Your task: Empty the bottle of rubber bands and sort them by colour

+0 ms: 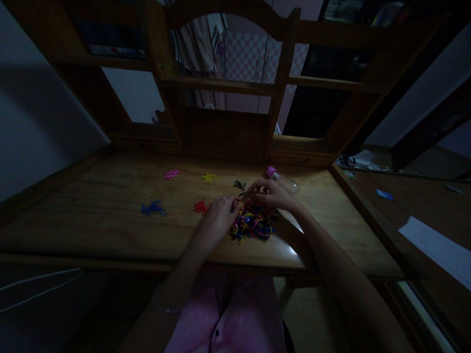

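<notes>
A heap of small thin loops in mixed colours, perhaps rubber bands (253, 226), lies on the wooden desk right below my hands. My left hand (222, 211) is closed at the heap's upper left edge, a small black loop (242, 194) at its fingertips. Close against it, my right hand (270, 193) has its fingers curled together over the far side of the heap; what they pinch is too dark to make out. Separate little groups lie around: black (239, 185), yellow (209, 177), pink (171, 174), blue (153, 208), and red (201, 207) partly behind my left hand.
Behind my right hand a clear bottle (292, 185) with a pinkish-purple cap (271, 171) lies on its side. A wooden shelf frame (226, 87) rises along the desk's back edge. To the right, a lower surface holds white paper (437, 247) and a small blue packet (384, 194).
</notes>
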`<state>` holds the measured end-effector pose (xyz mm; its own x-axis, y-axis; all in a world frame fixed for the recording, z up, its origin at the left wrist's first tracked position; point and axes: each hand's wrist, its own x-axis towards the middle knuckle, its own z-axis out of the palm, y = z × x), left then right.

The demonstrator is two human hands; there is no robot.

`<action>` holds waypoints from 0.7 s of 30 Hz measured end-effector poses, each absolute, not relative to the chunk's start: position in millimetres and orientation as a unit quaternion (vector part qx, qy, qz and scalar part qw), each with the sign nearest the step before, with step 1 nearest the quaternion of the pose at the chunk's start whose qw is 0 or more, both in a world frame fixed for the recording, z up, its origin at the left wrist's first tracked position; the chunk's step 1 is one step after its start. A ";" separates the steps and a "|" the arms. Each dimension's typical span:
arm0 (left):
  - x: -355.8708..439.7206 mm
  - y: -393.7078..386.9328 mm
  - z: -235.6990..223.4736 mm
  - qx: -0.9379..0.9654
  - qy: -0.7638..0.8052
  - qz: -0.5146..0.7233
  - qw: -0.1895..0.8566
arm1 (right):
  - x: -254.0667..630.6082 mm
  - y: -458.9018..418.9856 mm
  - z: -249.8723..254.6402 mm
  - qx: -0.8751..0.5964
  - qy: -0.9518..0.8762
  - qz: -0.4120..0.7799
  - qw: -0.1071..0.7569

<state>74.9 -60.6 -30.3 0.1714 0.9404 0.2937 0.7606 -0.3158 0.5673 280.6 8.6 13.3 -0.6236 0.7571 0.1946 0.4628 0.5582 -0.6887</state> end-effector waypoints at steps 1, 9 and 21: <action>75.7 -61.3 -28.7 0.751 0.567 0.305 0.150 | 279.8 8.2 13.5 -0.358 -0.850 0.303 0.240; 79.7 -70.9 -12.1 0.718 0.551 0.353 0.236 | 275.5 0.8 23.7 -0.347 -0.860 0.304 0.220; 79.3 -78.3 -6.3 0.572 0.507 0.491 0.417 | 272.5 -5.2 23.6 -0.294 -0.846 0.386 0.220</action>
